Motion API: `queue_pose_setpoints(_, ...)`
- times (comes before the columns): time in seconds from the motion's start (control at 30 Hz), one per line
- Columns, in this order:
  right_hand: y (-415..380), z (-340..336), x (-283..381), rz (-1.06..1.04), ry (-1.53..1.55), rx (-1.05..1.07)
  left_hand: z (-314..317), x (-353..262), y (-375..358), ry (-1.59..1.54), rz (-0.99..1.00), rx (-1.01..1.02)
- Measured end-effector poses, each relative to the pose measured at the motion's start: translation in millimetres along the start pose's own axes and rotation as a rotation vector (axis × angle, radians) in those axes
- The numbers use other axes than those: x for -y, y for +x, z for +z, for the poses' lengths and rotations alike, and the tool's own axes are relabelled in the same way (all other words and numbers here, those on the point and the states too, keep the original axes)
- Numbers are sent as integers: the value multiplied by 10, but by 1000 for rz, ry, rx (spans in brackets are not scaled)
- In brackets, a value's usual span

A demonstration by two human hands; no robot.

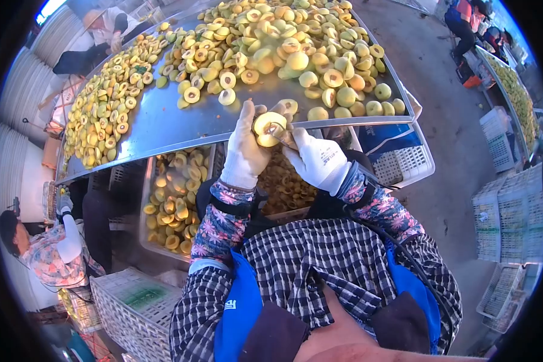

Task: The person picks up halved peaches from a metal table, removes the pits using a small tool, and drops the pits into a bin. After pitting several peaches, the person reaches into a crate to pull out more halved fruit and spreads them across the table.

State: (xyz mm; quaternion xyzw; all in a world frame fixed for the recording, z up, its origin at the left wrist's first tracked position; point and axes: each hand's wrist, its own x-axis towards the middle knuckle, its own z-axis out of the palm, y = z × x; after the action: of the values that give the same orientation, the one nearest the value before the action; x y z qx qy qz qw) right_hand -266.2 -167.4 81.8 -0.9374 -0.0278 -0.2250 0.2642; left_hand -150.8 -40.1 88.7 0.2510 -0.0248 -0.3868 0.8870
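Observation:
My left hand [242, 155], in a white glove with a soiled palm, holds up a yellow stone-fruit half [263, 125], its cut face showing a brown centre. At the fruit's right side is my right hand [321, 160], also gloved, with thumb and fingers pinched together. What sits between those fingertips is too small and dark to make out. Both hands are over the near edge of a metal table [169, 114]. Cut and whole fruit [295, 60] are heaped across it. Below my hands lie many brown pits or pieces [288, 188].
Left of my knees stands a crate [145, 211] of fruit halves. A white crate [425, 158] with a blue bag is under the table's right corner. One person [57, 250] sits at left, another [105, 27] at far left. Stacked crates [507, 214] stand at right.

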Motion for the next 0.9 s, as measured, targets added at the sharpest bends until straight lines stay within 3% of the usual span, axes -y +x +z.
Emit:
queue_pose_setpoints(0.07, -28, 86, 14, -32, -106, -17, 11, 70, 16, 130, 95, -157)
queue_pose_setpoints(0.2, -20, 71, 77, 99, -21, 124, 19, 184, 16, 159, 218, -219)
queue_pose_setpoints(0.27, -40, 126, 50, 77, 50, 71, 73, 272, -22, 125, 292, -228)
queue_pose_setpoints(0.3, -28, 133, 41, 48, 117, 15, 94, 292, -33, 89, 372, -233)
queue_pose_setpoints(0.47, 77, 25, -4, -120, 39, -82, 111, 241, -56, 40, 387, -204)
queue_pose_setpoints(0.73, 38, 84, 165, 15, 31, -71, 172, 281, -26, 29, 452, -240)
queue_pose_setpoints(0.9, -7, 195, 111, 76, 206, -27, 112, 340, -64, 187, 615, -123)
